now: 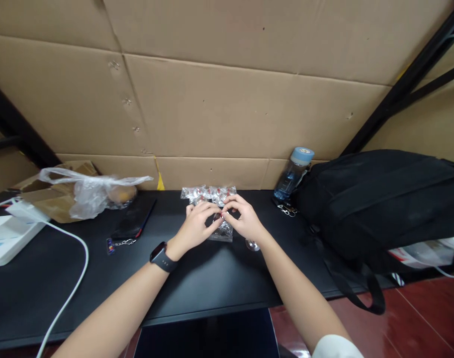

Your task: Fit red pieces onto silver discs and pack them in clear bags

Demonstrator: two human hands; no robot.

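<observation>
My left hand (197, 224) and my right hand (243, 219) meet over a small clear plastic packet (223, 231) lying on the black table (100, 278). Both pinch it at its top edge with the fingertips. Just behind the hands lies a row of several similar clear packets (208, 193) with small red and white pieces inside. A dark smartwatch (162, 257) sits on my left wrist. A small shiny object (252, 244) lies on the table by my right wrist.
A black backpack (383, 209) fills the table's right side, with a blue-capped water bottle (293, 175) and a key ring (286, 211) beside it. At left lie a phone (133, 221), a plastic bag (88, 191), a white box (5, 236) and a white cable (75, 283). Cardboard lines the wall behind.
</observation>
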